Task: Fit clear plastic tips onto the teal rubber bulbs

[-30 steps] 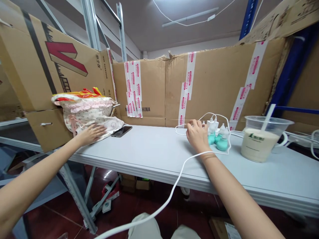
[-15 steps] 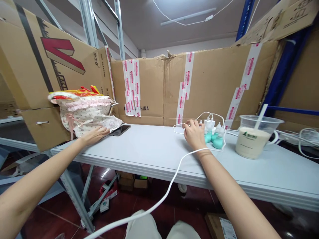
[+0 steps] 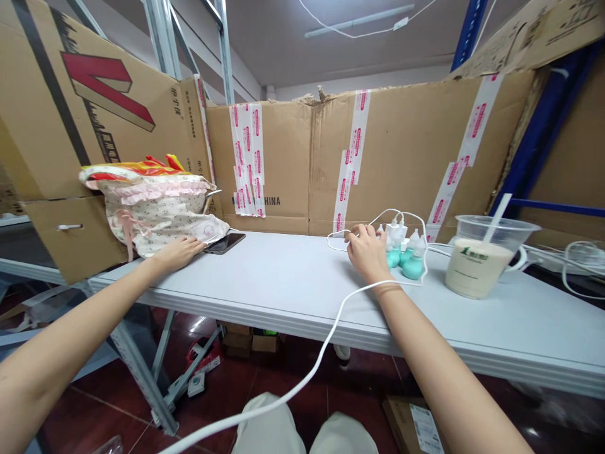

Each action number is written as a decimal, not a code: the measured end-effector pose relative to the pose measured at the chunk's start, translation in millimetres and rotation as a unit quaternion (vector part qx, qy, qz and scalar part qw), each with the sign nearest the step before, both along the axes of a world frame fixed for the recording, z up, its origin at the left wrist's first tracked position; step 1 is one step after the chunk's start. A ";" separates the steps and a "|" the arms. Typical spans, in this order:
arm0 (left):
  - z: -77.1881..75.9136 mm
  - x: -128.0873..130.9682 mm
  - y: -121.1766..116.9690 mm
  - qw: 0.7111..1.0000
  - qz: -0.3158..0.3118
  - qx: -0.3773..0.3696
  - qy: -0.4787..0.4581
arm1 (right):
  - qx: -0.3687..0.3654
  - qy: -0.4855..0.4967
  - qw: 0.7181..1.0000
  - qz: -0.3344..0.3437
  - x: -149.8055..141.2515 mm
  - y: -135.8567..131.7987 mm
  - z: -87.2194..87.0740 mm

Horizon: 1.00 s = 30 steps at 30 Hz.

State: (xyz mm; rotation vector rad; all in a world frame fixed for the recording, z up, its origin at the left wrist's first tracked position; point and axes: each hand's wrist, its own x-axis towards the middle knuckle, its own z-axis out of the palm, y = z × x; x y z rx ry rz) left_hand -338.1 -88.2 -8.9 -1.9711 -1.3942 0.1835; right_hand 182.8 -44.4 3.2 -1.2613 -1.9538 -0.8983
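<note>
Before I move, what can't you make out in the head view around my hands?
All in the head view:
Right hand: what its fingers touch, hidden by the hand itself.
Teal bottles: the left part of the group, behind the right hand.
Smartphone: its left end, covered by the floral cloth bag and left hand.
White cable: its near end, cut off by the bottom edge.

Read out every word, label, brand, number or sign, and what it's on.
"CHINA": back cardboard panel; tape covers letters before it.
"V"-shaped red sign: left carton.
Too small or blurred to read: left carton's black characters; tape print; cup print; upper-right flap print; floor box label.
</note>
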 end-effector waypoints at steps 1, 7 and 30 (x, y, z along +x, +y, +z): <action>0.3 3.0 2.0 1.000 0.009 0.004 0.010 | -0.001 0.000 1.000 0.001 0.0 -0.1 0.1; 3.7 11.0 6.3 0.999 0.032 -0.010 0.038 | -0.008 -0.005 1.000 0.000 0.3 -0.1 0.6; 43.4 31.3 53.0 0.999 0.002 0.026 0.039 | -0.023 -0.022 0.999 0.004 -0.8 -0.1 1.3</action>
